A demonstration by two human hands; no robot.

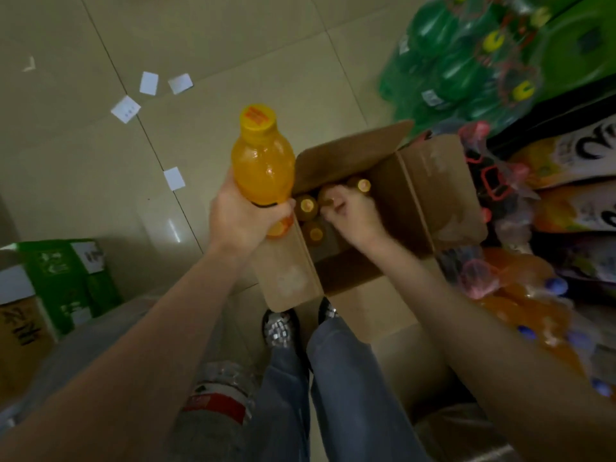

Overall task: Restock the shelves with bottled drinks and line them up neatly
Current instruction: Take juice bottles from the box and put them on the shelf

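Bottled orange drink, clear plastic with a yellow screw cap (261, 161): held upright above the tiled floor, just left of the open brown cardboard carton (416, 208). Left hand (245, 218) wraps the bottle's lower body, fingers curled round it at the label band, thumb side toward the camera.

Right hand (350, 211) is down inside the carton, fingers curled over the top of one of the orange bottles standing there (325, 196); blur hides whether the grip is closed on it. At least three more yellow-capped bottles (308, 206) stand upright in the carton's left part, close together. All four carton flaps are folded outward.

Surroundings, right side: shrink-wrapped pack of green plastic bottles with yellow caps (466, 61) beyond the carton; wrapped packs of orange drink with blue caps (533, 311) near the right forearm; printed orange-and-white boxes (583, 161) stacked behind. Left side: green-and-white cardboard boxes (66, 281) on the floor. Small white paper slips (148, 83) lie scattered on the beige tiles (233, 45). A clear water bottle with a red label (216, 405) sits low in the frame, next to the person's jeans and patterned shoes (280, 325).
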